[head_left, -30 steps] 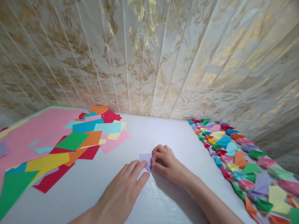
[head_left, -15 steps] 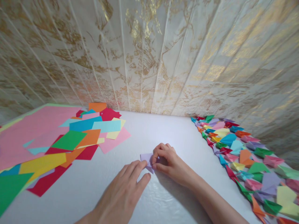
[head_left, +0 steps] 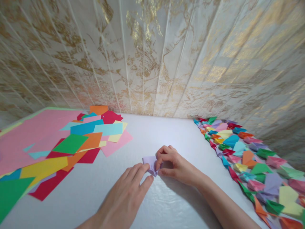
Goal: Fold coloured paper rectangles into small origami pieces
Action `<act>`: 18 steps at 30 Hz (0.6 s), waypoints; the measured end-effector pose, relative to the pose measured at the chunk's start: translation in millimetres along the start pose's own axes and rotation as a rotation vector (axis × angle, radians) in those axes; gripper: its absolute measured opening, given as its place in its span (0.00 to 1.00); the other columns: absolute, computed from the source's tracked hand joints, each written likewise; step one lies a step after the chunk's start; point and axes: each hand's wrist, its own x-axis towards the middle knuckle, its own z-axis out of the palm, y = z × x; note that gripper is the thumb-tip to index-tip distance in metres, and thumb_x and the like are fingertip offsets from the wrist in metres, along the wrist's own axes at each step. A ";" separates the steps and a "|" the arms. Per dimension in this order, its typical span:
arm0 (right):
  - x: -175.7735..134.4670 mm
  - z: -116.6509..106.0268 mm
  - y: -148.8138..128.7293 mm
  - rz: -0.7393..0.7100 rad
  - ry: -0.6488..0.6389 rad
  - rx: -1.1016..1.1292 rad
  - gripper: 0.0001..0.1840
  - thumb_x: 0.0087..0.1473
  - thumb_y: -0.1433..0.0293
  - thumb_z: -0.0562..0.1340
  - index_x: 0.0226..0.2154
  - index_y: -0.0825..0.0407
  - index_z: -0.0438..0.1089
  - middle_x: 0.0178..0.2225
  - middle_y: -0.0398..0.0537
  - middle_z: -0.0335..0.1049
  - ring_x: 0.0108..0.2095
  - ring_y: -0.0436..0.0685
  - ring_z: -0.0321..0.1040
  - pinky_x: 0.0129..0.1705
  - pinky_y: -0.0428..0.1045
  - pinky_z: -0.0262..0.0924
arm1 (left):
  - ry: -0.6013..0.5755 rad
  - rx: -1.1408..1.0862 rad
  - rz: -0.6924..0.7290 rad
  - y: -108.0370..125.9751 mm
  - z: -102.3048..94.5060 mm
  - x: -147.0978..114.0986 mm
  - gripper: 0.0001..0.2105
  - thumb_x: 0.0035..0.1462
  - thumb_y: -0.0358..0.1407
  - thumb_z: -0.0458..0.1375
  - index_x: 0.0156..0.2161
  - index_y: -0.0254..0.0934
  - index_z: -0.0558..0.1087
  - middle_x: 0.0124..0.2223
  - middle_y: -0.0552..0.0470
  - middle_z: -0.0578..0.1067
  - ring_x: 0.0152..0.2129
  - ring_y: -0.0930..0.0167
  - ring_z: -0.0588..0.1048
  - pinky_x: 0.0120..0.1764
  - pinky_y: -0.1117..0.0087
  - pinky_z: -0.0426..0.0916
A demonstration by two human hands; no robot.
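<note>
A small folded piece of lilac paper [head_left: 149, 160] lies on the white table, with its lower part coming to a point. My left hand [head_left: 130, 188] rests to its left, fingers stretched out and the index fingertip pressing on the paper. On the other side, my right hand [head_left: 175, 163] has its thumb and fingers curled in a pinch at the paper's right edge. The fingertips hide part of that edge.
Many coloured paper pieces [head_left: 70, 143] overlap on the left, beside a large pink sheet [head_left: 47, 127]. Rows of folded paper shapes [head_left: 247, 159] cover the table's right side. A gold-patterned pleated curtain [head_left: 147, 63] hangs behind the white tabletop [head_left: 152, 130].
My right hand has shifted very slightly at the lilac paper, and a bit more of the paper's lower point shows. My left hand stays in place. The view has moved slightly.
</note>
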 end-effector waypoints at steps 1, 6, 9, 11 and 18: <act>0.2 0.0 0.1 -0.006 0.001 -0.001 0.11 0.51 0.79 0.70 0.32 0.46 0.77 0.39 0.42 0.65 0.45 0.56 0.62 0.54 0.55 0.52 | -0.004 -0.001 -0.001 0.1 -0.2 0.1 0.24 0.51 0.16 0.47 0.49 0.36 0.70 0.54 0.39 0.71 0.49 0.58 0.70 0.48 0.54 0.70; 0.2 2.6 0.5 -0.016 0.030 -0.014 0.08 0.52 0.77 0.70 0.29 0.47 0.77 0.38 0.42 0.65 0.44 0.56 0.62 0.53 0.55 0.52 | -0.030 -0.014 -0.017 0.4 -0.5 0.7 0.24 0.51 0.15 0.47 0.49 0.37 0.70 0.55 0.39 0.70 0.50 0.58 0.70 0.48 0.53 0.70; -0.2 5.1 -0.5 -0.014 0.060 -0.024 0.07 0.51 0.77 0.71 0.28 0.49 0.76 0.38 0.42 0.66 0.44 0.56 0.62 0.52 0.55 0.52 | -0.041 -0.015 -0.021 0.4 0.3 0.6 0.23 0.52 0.15 0.47 0.49 0.37 0.69 0.55 0.40 0.70 0.50 0.58 0.69 0.48 0.53 0.70; -0.1 6.2 -1.1 -0.012 0.068 -0.032 0.08 0.51 0.78 0.71 0.28 0.50 0.76 0.38 0.42 0.66 0.44 0.56 0.62 0.52 0.55 0.52 | -0.043 -0.007 -0.023 0.3 0.8 0.4 0.23 0.52 0.15 0.47 0.49 0.37 0.69 0.55 0.41 0.70 0.51 0.58 0.69 0.49 0.53 0.69; 0.4 7.1 0.4 0.008 0.056 -0.030 0.09 0.49 0.79 0.71 0.29 0.49 0.75 0.38 0.41 0.68 0.43 0.56 0.63 0.53 0.56 0.50 | -0.041 0.002 -0.023 1.7 -2.7 0.8 0.22 0.52 0.16 0.47 0.48 0.38 0.69 0.54 0.41 0.70 0.50 0.59 0.70 0.48 0.55 0.71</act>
